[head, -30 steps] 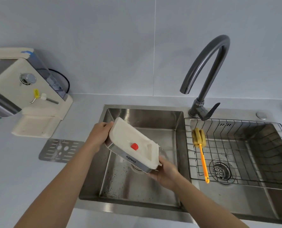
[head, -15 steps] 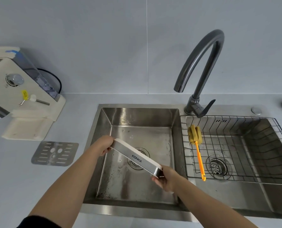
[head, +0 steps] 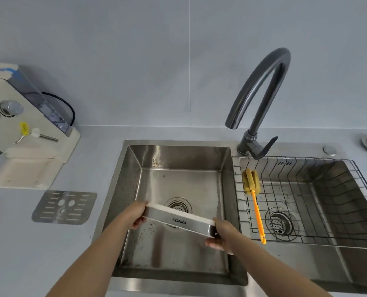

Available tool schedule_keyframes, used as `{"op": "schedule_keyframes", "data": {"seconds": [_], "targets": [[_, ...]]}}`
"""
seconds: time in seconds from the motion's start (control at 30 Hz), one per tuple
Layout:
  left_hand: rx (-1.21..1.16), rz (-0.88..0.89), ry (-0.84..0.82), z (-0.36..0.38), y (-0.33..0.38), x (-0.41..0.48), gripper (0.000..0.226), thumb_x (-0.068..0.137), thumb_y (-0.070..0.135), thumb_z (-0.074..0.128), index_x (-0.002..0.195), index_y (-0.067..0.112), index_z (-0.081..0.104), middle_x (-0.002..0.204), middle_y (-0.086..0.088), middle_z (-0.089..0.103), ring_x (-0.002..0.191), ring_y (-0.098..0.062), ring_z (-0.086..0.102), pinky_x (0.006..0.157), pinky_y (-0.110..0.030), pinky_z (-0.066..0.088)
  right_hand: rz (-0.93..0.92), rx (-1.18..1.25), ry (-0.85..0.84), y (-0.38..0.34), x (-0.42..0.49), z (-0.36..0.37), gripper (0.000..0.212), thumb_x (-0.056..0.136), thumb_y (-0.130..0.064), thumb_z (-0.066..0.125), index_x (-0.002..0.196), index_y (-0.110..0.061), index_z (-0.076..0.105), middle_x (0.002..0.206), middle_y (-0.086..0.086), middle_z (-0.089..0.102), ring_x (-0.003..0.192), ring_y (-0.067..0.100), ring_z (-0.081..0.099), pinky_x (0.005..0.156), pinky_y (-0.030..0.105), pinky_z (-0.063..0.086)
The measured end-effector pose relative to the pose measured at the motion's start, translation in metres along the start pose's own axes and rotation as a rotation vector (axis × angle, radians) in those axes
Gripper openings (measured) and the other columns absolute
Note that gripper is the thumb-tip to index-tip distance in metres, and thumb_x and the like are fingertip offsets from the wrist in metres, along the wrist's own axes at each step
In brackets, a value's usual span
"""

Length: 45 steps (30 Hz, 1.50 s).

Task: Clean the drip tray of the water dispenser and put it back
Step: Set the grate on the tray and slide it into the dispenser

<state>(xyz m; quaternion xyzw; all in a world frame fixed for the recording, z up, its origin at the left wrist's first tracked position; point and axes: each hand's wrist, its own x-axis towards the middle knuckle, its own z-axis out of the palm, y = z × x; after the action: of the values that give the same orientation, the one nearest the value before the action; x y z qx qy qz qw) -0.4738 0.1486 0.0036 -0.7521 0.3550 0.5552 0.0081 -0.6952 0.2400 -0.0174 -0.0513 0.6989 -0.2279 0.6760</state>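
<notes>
Rinse-and-clean step is judged to be in hand: over the left basin of the steel double sink (head: 126, 189) the drip tray (head: 179, 220) is held clear of the bottom, above the drain, sloped down to the right, with its KONKA face turned to the camera. It is gripped at both ends, the left hand (head: 134, 215) curled round the left end and the right hand (head: 223, 234) clasped on the right. No water is seen at the faucet (head: 262, 82), so a rinse or scrub is probably called for next, then refitting. Grey tiled wall (head: 135, 61) and grey counter (head: 28, 243) are noted. The water dispenser (head: 17, 129) is set far left, well apart from the tray. A wire basket (head: 328, 174) is seated in the right basin. A slotted metal grate (head: 63, 207) is laid flat between dispenser and sink. A yellow sponge brush (head: 256, 207) is propped in the basket.
</notes>
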Motion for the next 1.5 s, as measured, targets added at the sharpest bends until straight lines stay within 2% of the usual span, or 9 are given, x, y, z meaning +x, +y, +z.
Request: {"op": "schedule_keyframes", "data": {"seconds": [0.2, 0.37, 0.53, 0.63, 0.83, 1.0, 1.2, 1.33, 1.5], "targets": [[-0.041, 0.385, 0.142, -0.014, 0.033, -0.007, 0.036, 0.094, 0.031, 0.037, 0.066, 0.012, 0.048, 0.046, -0.002, 0.035, 0.028, -0.009, 0.031, 0.033, -0.017, 0.022, -0.227, 0.064, 0.067, -0.034, 0.002, -0.002, 0.029, 0.096, -0.025, 0.038, 0.104, -0.001, 0.053, 0.08, 0.016, 0.06, 0.058, 0.029, 0.062, 0.036, 0.026, 0.053], [-0.055, 0.072, 0.001, 0.007, -0.011, 0.0, 0.038, 0.096, 0.033, 0.036, 0.064, 0.012, 0.04, 0.045, -0.003, 0.034, 0.034, -0.011, 0.029, 0.033, -0.012, 0.022, -0.013, -0.096, 0.015, 0.004, 0.001, -0.002, 0.027, 0.097, -0.021, 0.033, 0.108, 0.0, 0.047, 0.082, 0.015, 0.052, 0.064, 0.026, 0.058, 0.035, 0.024, 0.051], [-0.116, 0.314, 0.072, -0.008, 0.006, 0.0, 0.041, 0.094, 0.04, 0.036, 0.069, 0.012, 0.052, 0.043, 0.0, 0.037, 0.035, -0.013, 0.032, 0.035, -0.018, 0.023, -0.225, -0.125, 0.095, -0.03, -0.005, -0.003, 0.029, 0.097, -0.027, 0.035, 0.09, -0.006, 0.054, 0.079, 0.016, 0.062, 0.057, 0.028, 0.064, 0.039, 0.026, 0.054], [-0.156, 0.293, 0.051, -0.004, 0.002, 0.001, 0.043, 0.094, 0.041, 0.037, 0.066, 0.013, 0.052, 0.047, -0.001, 0.038, 0.039, -0.013, 0.033, 0.039, -0.02, 0.026, -0.311, -0.181, 0.159, -0.037, -0.009, -0.007, 0.03, 0.097, -0.029, 0.035, 0.077, -0.013, 0.051, 0.077, 0.015, 0.063, 0.059, 0.026, 0.066, 0.04, 0.024, 0.054], [-0.161, 0.01, -0.094, 0.019, -0.038, 0.012, 0.03, 0.093, 0.038, 0.041, 0.083, 0.011, 0.049, 0.055, -0.003, 0.036, 0.043, -0.011, 0.031, 0.04, -0.016, 0.028, -0.024, -0.26, 0.035, 0.014, 0.011, -0.016, 0.032, 0.097, -0.021, 0.034, 0.116, 0.002, 0.045, 0.097, 0.021, 0.058, 0.063, 0.026, 0.064, 0.039, 0.024, 0.051], [-0.204, 0.11, -0.027, 0.01, -0.025, 0.014, 0.034, 0.093, 0.037, 0.041, 0.072, 0.011, 0.046, 0.051, -0.002, 0.032, 0.036, -0.011, 0.029, 0.041, -0.018, 0.023, -0.137, -0.268, 0.096, -0.005, 0.017, -0.016, 0.034, 0.095, -0.026, 0.034, 0.113, -0.001, 0.051, 0.094, 0.022, 0.063, 0.052, 0.027, 0.067, 0.044, 0.027, 0.056], [-0.162, -0.056, -0.126, 0.012, -0.042, 0.008, 0.037, 0.092, 0.041, 0.043, 0.069, 0.012, 0.043, 0.048, -0.004, 0.042, 0.042, -0.012, 0.032, 0.042, -0.019, 0.027, -0.058, -0.447, 0.031, 0.002, 0.002, -0.016, 0.033, 0.095, -0.018, 0.027, 0.11, 0.001, 0.048, 0.08, 0.018, 0.059, 0.046, 0.022, 0.065, 0.053, 0.028, 0.058], [-0.227, 0.052, -0.111, -0.002, -0.023, -0.004, 0.031, 0.092, 0.036, 0.045, 0.078, 0.009, 0.052, 0.057, -0.003, 0.043, 0.049, -0.011, 0.037, 0.038, -0.018, 0.033, -0.185, -0.472, 0.07, -0.023, -0.014, -0.012, 0.029, 0.097, -0.022, 0.028, 0.091, -0.003, 0.049, 0.067, 0.016, 0.061, 0.05, 0.023, 0.066, 0.056, 0.029, 0.057], [-0.22, 0.333, -0.09, -0.027, 0.016, -0.037, 0.024, 0.092, 0.028, 0.046, 0.082, 0.012, 0.062, 0.069, -0.005, 0.053, 0.058, -0.015, 0.045, 0.057, -0.026, 0.037, -0.482, -0.485, 0.145, -0.064, -0.052, -0.006, 0.03, 0.097, -0.033, 0.03, 0.082, -0.015, 0.049, 0.07, 0.008, 0.062, 0.065, 0.021, 0.066, 0.07, 0.032, 0.057]]}}
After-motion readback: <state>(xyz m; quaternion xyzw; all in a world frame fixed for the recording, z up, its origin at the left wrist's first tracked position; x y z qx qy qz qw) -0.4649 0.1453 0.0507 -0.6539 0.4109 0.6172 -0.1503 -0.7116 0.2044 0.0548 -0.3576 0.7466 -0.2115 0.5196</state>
